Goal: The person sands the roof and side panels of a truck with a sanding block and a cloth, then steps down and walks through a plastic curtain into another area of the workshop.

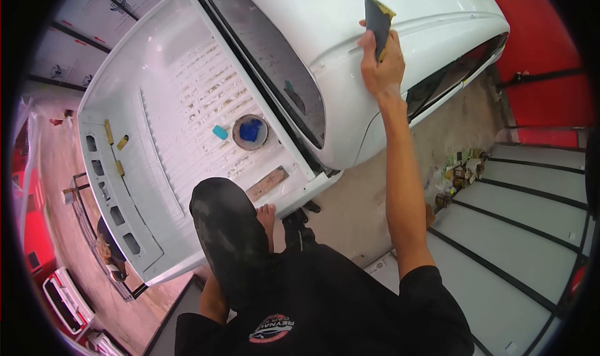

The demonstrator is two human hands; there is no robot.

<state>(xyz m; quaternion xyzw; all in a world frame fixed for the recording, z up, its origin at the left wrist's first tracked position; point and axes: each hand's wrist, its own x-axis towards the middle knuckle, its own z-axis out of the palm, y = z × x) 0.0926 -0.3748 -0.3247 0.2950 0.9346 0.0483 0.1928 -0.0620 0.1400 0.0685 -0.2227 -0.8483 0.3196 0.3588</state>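
Folded sandpaper [377,24] pinched between thumb and fingers of right hand [384,69], held tilted over white pickup cab roof [300,12], probably for easy control; roof contact can't be told. Left hand hidden, grip unknown. Bucket [249,146] with blue cloth [250,130] parked in truck bed [169,131], likely for handy reach.

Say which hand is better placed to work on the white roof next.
Right, probably: the right hand holds the grey sheet over the roof; the left hand is out of view.
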